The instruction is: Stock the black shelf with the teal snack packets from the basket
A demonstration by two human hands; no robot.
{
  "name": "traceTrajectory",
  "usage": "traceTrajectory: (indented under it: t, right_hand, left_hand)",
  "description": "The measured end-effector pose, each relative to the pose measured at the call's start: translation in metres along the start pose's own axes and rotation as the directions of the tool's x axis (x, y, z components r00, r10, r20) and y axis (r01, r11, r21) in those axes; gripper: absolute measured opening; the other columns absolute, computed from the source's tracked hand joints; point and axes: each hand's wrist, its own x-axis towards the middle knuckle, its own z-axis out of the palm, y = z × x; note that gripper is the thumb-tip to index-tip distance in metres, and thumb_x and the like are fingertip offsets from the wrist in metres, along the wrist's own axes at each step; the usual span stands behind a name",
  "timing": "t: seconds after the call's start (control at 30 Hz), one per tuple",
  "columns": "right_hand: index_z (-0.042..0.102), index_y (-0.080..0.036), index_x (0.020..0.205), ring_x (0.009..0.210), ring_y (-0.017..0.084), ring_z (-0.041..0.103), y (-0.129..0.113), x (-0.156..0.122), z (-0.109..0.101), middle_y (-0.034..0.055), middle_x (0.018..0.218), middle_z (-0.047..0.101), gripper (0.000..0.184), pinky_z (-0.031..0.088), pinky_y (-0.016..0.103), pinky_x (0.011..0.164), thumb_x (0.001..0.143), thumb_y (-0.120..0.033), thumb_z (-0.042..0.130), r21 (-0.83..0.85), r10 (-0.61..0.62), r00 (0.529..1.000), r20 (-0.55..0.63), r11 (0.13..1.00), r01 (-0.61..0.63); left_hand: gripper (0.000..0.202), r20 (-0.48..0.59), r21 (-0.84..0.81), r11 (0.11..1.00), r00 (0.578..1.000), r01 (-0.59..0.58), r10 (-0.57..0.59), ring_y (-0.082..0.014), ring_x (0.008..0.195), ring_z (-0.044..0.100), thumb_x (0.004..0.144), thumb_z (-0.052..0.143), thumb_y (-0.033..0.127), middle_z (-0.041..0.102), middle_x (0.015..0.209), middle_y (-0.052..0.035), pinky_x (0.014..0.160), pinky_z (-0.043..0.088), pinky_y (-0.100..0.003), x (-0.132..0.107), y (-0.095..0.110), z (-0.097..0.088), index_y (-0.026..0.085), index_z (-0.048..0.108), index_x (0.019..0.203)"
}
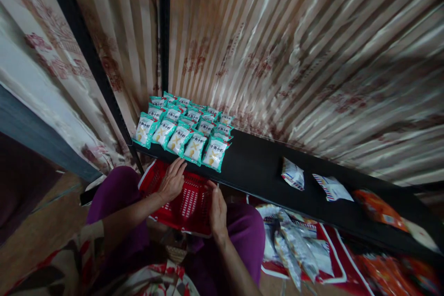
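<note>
A red plastic basket [189, 203] rests on my lap, which is covered by purple trousers. My left hand [172, 179] lies flat on the basket's upper left part, fingers stretched out. My right hand [217, 210] presses against the basket's right edge with its fingers together and straight; nothing shows in it. Just beyond the basket, rows of teal and white snack packets [187, 127] lie overlapping on the left end of a black shelf [258, 166].
Two white packets [293, 174] [332, 188] lie further right on the shelf, with orange packets [378, 208] at its far right. Silver packets [291, 245] sit in a red container below. A striped curtain hangs behind. Black shelf posts [104, 83] stand at left.
</note>
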Motion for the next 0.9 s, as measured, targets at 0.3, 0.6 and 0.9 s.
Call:
traceTrajectory:
  t: [0.3,0.6,0.9]
  right_hand:
    - [0.063,-0.017,0.111,0.109,0.023,0.058,-0.001,0.001,-0.003,0.0109,0.118,0.064,0.053,0.041,0.040,0.098,0.086,-0.057,0.039,0.028,0.017,1.000,0.008,0.999,-0.017]
    - [0.057,-0.013,0.118,0.112,0.025,0.054,0.008,0.039,-0.012,0.0152,0.123,0.058,0.061,0.040,0.041,0.099,0.086,-0.060,0.035,-0.067,-0.037,0.995,-0.092,0.997,0.031]
    - [0.061,-0.013,0.114,0.106,0.024,0.058,0.007,0.048,-0.022,0.0148,0.116,0.063,0.061,0.041,0.041,0.098,0.086,-0.059,0.032,-0.093,-0.056,0.984,-0.170,0.995,0.040]
  left_hand:
    - [0.039,-0.009,0.049,0.999,1.000,-0.007,0.007,-0.0283,0.129,0.037,0.086,0.037,0.014,0.051,0.132,-0.0163,0.105,0.038,-0.048,0.006,0.014,-0.009,0.008,0.054,0.120]
    - [0.037,0.058,-0.038,0.987,0.986,-0.154,0.156,-0.0269,0.127,0.041,0.086,0.038,0.012,0.053,0.128,-0.0153,0.105,0.041,-0.047,0.018,0.046,0.007,0.008,0.056,0.118]
    - [0.035,0.053,-0.061,0.983,0.983,-0.172,0.175,-0.0272,0.128,0.040,0.084,0.039,0.011,0.052,0.129,-0.0151,0.104,0.042,-0.049,0.021,0.056,0.016,0.010,0.058,0.115]
